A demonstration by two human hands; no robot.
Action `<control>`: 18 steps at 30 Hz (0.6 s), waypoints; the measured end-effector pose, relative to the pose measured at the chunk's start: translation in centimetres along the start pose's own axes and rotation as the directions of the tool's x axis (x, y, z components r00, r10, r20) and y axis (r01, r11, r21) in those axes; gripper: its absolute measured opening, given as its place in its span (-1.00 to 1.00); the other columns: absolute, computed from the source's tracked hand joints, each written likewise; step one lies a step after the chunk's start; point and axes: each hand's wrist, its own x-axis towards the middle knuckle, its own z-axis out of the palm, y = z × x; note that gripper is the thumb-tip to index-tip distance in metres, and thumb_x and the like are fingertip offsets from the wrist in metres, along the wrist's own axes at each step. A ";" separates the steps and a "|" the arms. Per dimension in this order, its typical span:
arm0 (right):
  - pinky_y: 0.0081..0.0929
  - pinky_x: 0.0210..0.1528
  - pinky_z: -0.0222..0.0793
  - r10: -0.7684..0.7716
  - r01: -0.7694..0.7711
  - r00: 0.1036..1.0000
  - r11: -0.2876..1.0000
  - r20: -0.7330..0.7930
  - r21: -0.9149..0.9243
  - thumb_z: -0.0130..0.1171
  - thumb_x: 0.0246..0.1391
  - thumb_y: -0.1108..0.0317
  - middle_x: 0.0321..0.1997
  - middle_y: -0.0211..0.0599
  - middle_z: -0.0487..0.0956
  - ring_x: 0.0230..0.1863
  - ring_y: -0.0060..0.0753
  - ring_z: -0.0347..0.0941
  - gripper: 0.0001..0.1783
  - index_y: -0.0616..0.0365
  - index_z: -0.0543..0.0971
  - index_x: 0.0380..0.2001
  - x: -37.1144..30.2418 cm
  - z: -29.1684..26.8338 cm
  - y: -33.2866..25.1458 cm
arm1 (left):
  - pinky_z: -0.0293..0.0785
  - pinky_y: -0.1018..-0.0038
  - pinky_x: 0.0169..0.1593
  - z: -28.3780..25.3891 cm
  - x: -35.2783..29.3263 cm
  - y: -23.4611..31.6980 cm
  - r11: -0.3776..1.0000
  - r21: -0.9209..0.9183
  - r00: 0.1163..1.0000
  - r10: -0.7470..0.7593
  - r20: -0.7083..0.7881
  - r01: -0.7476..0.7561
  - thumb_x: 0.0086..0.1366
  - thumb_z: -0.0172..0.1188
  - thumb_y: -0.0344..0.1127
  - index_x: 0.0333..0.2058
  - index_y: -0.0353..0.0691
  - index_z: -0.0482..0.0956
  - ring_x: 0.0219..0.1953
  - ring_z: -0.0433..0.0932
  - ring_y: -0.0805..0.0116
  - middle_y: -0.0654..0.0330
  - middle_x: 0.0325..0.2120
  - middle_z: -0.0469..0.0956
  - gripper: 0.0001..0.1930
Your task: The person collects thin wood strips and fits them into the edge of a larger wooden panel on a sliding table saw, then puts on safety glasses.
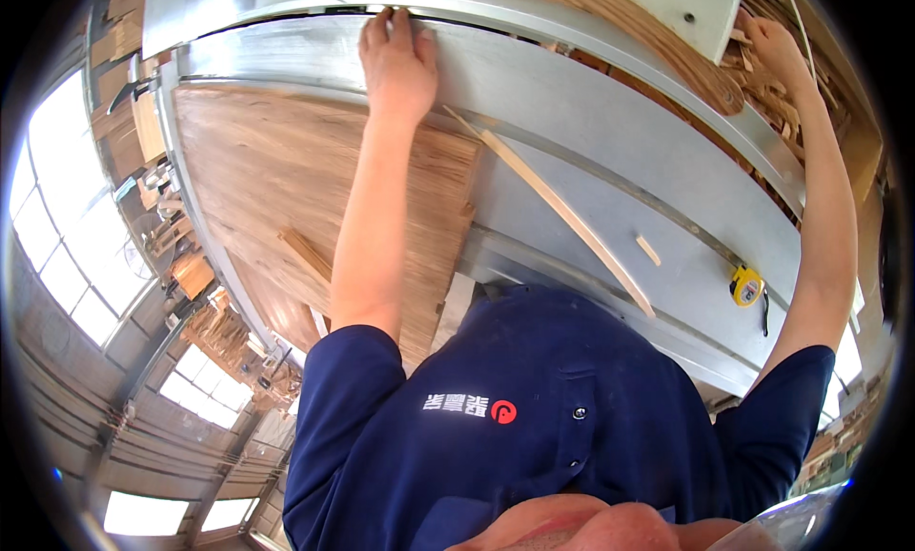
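My left hand [398,72] lies palm down on the grey metal machine table [572,93], its fingers stretched out over the edge of a long dark slot. Nothing shows in its grasp. At the far right, my right hand [774,53] reaches to the side edge of a white panel [701,17] with a small hole. Its fingertips are partly hidden there, so I cannot tell whether they grip it. A long brown wooden board [629,22] runs beside the panel, beyond the slot. Under my left forearm lies a broad wooden panel [276,160] with a stepped right edge.
A thin wood strip [572,222] lies slantwise across the table, near a short offcut [648,250]. A yellow tape measure [747,287] rests by the groove at right. Wood scraps [777,122] pile up below my right hand. Stacked lumber [224,341] and windows stand left.
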 end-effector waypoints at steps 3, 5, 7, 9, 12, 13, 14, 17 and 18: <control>-0.14 -0.13 0.42 -0.019 0.016 0.998 0.999 -0.065 -0.039 -0.05 0.40 -0.23 -0.39 0.17 0.60 -0.28 0.12 0.55 -0.27 0.38 0.62 -0.25 -0.2 0.2 -1.1 | 0.09 -0.07 0.42 0.3 -0.1 -0.4 0.999 0.040 0.999 0.025 -0.031 -0.023 0.43 0.03 -0.21 0.21 -0.46 0.43 0.34 0.22 -0.26 -0.25 0.24 0.37 -0.49; -0.13 -0.13 0.43 0.057 -0.058 0.998 0.998 -0.029 -0.028 -0.06 0.40 -0.24 -0.35 0.20 0.62 -0.24 0.15 0.58 -0.26 0.37 0.63 -0.24 -0.5 -0.2 -2.0 | 0.07 -0.08 0.43 0.1 0.0 -0.4 1.000 0.008 0.999 -0.007 -0.033 0.007 0.42 0.06 -0.19 0.22 -0.45 0.43 0.36 0.20 -0.27 -0.23 0.27 0.34 -0.48; -0.12 -0.12 0.43 0.128 -0.128 0.992 0.992 -0.002 -0.003 -0.07 0.41 -0.22 -0.33 0.20 0.63 -0.23 0.15 0.58 -0.27 0.37 0.64 -0.22 -0.5 0.0 -1.5 | 0.08 -0.07 0.43 -0.6 0.3 0.1 0.999 -0.032 0.999 -0.018 -0.029 0.017 0.41 0.08 -0.17 0.22 -0.42 0.44 0.35 0.21 -0.26 -0.22 0.28 0.33 -0.47; -0.13 -0.11 0.43 0.101 -0.101 0.995 0.995 -0.011 0.008 -0.09 0.41 -0.23 -0.33 0.19 0.63 -0.23 0.15 0.57 -0.26 0.38 0.64 -0.21 -1.2 -0.2 -1.0 | 0.10 -0.04 0.42 0.2 -0.1 0.6 0.999 -0.047 0.998 0.007 -0.060 -0.010 0.40 0.11 -0.20 0.21 -0.42 0.45 0.33 0.23 -0.27 -0.24 0.26 0.35 -0.49; -0.14 -0.16 0.39 0.004 -0.005 0.997 1.000 -0.073 -0.016 -0.11 0.39 -0.30 -0.43 0.14 0.56 -0.34 0.06 0.51 -0.19 0.42 0.58 -0.29 -0.1 0.1 -1.7 | 0.12 -0.02 0.42 0.5 -0.1 -1.1 0.998 0.051 0.996 0.050 -0.068 -0.046 0.38 0.13 -0.22 0.19 -0.43 0.47 0.32 0.25 -0.26 -0.25 0.23 0.39 -0.50; -0.14 -0.19 0.37 0.016 -0.019 0.996 0.999 -0.089 -0.040 -0.11 0.38 -0.33 -0.47 0.12 0.54 -0.38 0.02 0.48 -0.16 0.44 0.55 -0.32 -0.7 -0.1 -1.8 | 0.14 -0.02 0.41 0.6 0.0 -0.8 0.999 0.012 0.997 0.042 -0.063 -0.041 0.38 0.12 -0.23 0.19 -0.43 0.47 0.32 0.25 -0.26 -0.26 0.22 0.40 -0.51; -0.13 -0.30 0.30 0.005 -0.005 0.996 1.000 -0.086 0.002 -0.09 0.35 -0.37 -0.58 0.00 0.45 -0.48 -0.11 0.38 -0.14 0.43 0.49 -0.42 -0.3 0.5 0.2 | 0.15 -0.01 0.41 0.4 0.2 -0.4 0.999 -0.013 0.997 0.037 -0.064 -0.038 0.39 0.12 -0.23 0.19 -0.43 0.48 0.32 0.25 -0.25 -0.26 0.21 0.41 -0.51; -0.29 -0.37 0.29 -0.009 0.004 0.997 0.998 -0.078 -0.060 -0.07 0.41 -0.13 -0.60 -0.29 0.41 -0.49 -0.38 0.33 -0.34 0.37 0.51 -0.43 0.4 1.0 1.0 | 0.21 0.02 0.39 0.3 0.0 -0.4 0.999 0.001 0.998 0.040 -0.056 -0.040 0.42 0.11 -0.21 0.19 -0.42 0.48 0.33 0.25 -0.23 -0.24 0.24 0.38 -0.52; -0.30 -0.38 0.28 -0.012 0.011 0.996 1.000 -0.089 -0.020 -0.07 0.41 -0.12 -0.61 -0.32 0.39 -0.50 -0.40 0.31 -0.34 0.36 0.49 -0.44 0.2 1.3 1.9 | 0.23 0.03 0.39 0.3 0.0 -0.2 0.999 0.017 0.998 0.033 -0.046 -0.033 0.44 0.11 -0.20 0.18 -0.42 0.48 0.34 0.24 -0.21 -0.23 0.26 0.36 -0.53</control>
